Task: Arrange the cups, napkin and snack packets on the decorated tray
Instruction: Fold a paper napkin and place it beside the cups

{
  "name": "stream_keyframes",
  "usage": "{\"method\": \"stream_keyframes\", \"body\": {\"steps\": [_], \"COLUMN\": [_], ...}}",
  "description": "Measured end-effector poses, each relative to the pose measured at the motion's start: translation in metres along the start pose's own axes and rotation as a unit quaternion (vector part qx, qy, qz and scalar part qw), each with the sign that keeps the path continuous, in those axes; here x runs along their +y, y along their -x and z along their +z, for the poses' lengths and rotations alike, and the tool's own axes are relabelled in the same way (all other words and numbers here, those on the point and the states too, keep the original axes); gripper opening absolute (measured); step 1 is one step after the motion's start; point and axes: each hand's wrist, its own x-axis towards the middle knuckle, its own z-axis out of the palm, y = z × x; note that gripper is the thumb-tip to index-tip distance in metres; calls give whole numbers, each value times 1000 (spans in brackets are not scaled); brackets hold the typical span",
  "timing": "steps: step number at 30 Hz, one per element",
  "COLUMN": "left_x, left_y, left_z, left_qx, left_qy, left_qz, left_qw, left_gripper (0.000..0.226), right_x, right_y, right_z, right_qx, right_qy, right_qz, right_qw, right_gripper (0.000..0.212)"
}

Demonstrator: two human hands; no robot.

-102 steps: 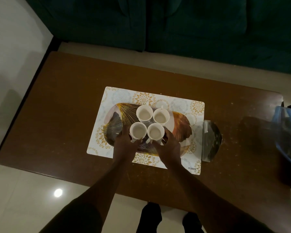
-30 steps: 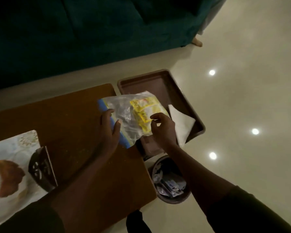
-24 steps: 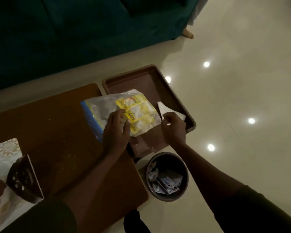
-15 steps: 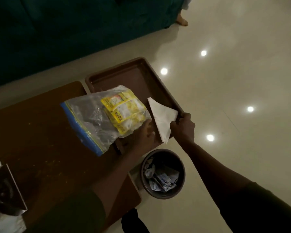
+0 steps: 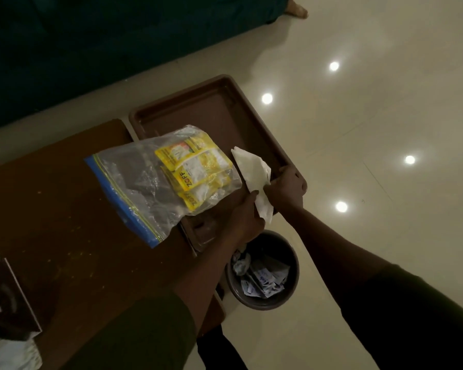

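Note:
A white napkin is lifted over the right side of a plain brown tray. My right hand pinches its right edge, and my left hand grips its lower part from the left. A clear zip bag with a blue seal lies half on the table and half on the brown tray, just left of my hands. Inside it are yellow snack packets. The cups and the decorated tray are out of view.
The brown wooden table fills the left. A dark holder stands on a patterned placemat at the lower left. A round waste bin with paper scraps sits on the glossy floor below my hands. A dark green sofa runs behind.
My view swung from the cups on the decorated tray to the table's right end. Both hands set the zip bag down, then closed on the white napkin and raised it.

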Motion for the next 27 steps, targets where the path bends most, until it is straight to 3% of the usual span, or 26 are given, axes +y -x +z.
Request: {"method": "stream_keyframes", "body": {"steps": [2, 5, 8, 10, 13, 16, 19, 22, 24, 27], "left_x": [-14, 0, 17, 21, 11, -15, -38, -67, -81, -105], "left_y": [13, 25, 34, 36, 43, 58, 77, 99, 121, 143], "left_z": [-27, -32, -39, -59, -98, -131, -153, -172, -188, -218], "left_qx": [47, 126, 267, 317, 237, 135, 147, 135, 94, 138], "left_qy": [50, 170, 238, 329, 516, 644, 669, 694, 736, 746], "left_qz": [-1, 20, 50, 33, -62, -115, -156, -116, -71, -27], "left_qw": [998, 977, 933, 889, 821, 744, 712, 697, 666, 651], "left_gripper": [51, 32, 22, 19, 55, 67, 71, 73, 72, 61], "right_x": [-21, -22, -19, -28, -50, -76, -104, -133, -153, -176], "right_y": [18, 27, 42, 57, 86, 122, 156, 183, 199, 225], "right_z": [12, 2, -10, -11, 0, 26, 53, 74, 84, 103], "right_qx": [-36, 24, 51, 30, -36, -106, -135, -141, -152, -164], "right_qy": [-28, -108, -221, -283, -303, -296, -275, -288, -309, -278], "right_qz": [-17, -21, -17, -6, -27, -79, -118, -150, -175, -224], "right_qw": [999, 994, 974, 959, 952, 946, 945, 935, 922, 920], "right_gripper": [21, 14, 12, 9, 15, 20, 30, 30, 20, 28]}}
